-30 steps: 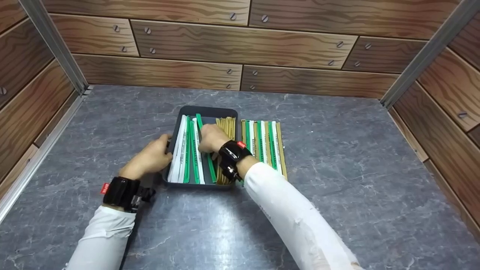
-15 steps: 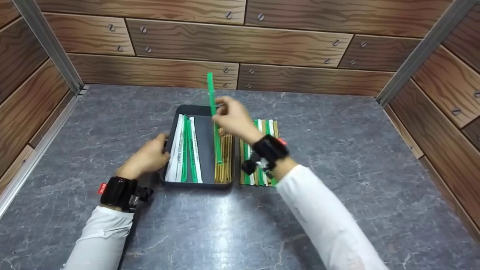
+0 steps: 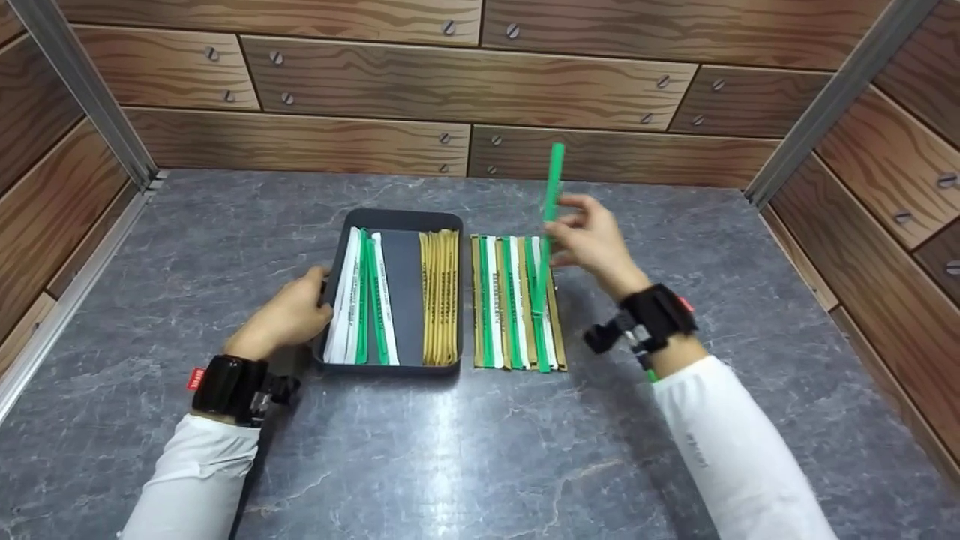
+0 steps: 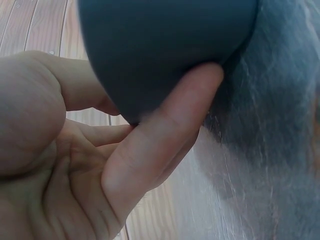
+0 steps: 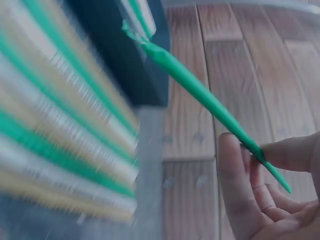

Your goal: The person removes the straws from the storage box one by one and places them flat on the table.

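Note:
My right hand (image 3: pixel 596 244) pinches a slim green wrapped straw (image 3: pixel 553 187) between thumb and fingertips. The straw is tilted up above a row of straws on the table, its lower end overlapping the row's right part in the head view. That row of green, white (image 3: pixel 493 300) and brown straws lies side by side. My left hand (image 3: pixel 289 315) grips the left wall of a dark tray (image 3: pixel 401 300); the left wrist view has the thumb (image 4: pixel 165 120) against the tray's outside. White and green straws lie at the tray's left, brown straws (image 3: pixel 440 300) at its right.
The grey marbled tabletop (image 3: pixel 450 465) surrounds the tray and row. Wood-patterned walls (image 3: pixel 360 135) close off the back and sides, with metal posts (image 3: pixel 82 97) at the corners.
My right hand has lifted the green straw out of the tray and carried it right, over the row. My left hand keeps holding the tray's left side.

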The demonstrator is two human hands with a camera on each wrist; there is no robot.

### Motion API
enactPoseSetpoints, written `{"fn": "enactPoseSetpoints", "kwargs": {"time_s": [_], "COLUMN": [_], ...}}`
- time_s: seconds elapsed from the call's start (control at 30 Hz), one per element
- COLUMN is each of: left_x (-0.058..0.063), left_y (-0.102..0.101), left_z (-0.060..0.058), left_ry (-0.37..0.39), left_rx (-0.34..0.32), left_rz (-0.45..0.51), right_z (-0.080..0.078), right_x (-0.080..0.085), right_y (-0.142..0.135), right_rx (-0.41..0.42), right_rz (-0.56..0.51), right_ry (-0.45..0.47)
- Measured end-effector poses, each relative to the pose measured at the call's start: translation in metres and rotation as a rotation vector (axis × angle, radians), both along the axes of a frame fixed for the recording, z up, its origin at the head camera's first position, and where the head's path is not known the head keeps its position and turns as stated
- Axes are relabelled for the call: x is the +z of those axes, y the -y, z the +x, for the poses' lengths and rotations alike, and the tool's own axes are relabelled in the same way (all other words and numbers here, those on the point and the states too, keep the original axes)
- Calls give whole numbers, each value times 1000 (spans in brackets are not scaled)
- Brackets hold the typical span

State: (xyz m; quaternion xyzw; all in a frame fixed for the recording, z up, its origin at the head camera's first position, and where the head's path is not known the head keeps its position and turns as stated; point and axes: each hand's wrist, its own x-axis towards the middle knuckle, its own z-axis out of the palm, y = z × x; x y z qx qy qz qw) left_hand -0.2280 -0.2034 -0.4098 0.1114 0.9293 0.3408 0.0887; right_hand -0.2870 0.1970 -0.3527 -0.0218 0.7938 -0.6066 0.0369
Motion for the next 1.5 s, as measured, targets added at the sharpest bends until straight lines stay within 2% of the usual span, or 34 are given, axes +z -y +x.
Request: {"fn": "enactPoseSetpoints", "kwargs": {"time_s": [0.1,0.3,0.47,0.6,0.87,1.07,1.3,1.5], "left_x": [1,1,-1,-3,-2,-1,-1,0], "left_y": [1,1,0,1,-1,0,1,0], "left_z": [-1,-1,-1,0,-1,-1,1,1], "left_ry": [4,0,4,6,10,-9,19,9], "left_rx": [4,1,1,2,-4,3,12,4], "left_rz": [-2,1,3,7,12,9,12,15], "right_z": [2,6,3,0,1,3,6,7], "right_x": [-10,-36,-56,-66,-70,-69,-71,-71], "right_y": [-24,-55,-58,-51,-41,-39,-36,-34], "right_rx": [-14,42,24,4,2,16,34,31], "right_rz": [56,203,281,355,466,492,499,495], "right_ry": [68,193,237,220,181,148,126,119]}}
